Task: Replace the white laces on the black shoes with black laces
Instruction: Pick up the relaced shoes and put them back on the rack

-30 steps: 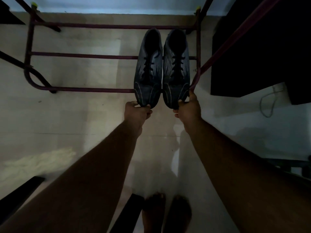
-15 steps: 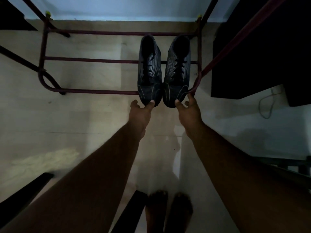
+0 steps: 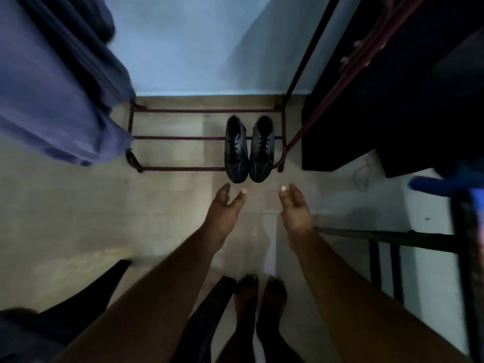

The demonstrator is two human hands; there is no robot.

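Both arms stretched out straight ahead and down. Left hand held in the air, fingers loose and a bit bent, thumb sticking out to the side, holding nothing. Right hand the same, fingers softly curled, thumb up, empty. Hands apart from each other. Bare feet side by side below.

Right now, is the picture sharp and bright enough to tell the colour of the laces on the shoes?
Head view: dim, bluish, edges bent by the wide lens; the purple hanging cloth is smeared by blur; the pair of black shoes is fairly sharp, laces looking dark.
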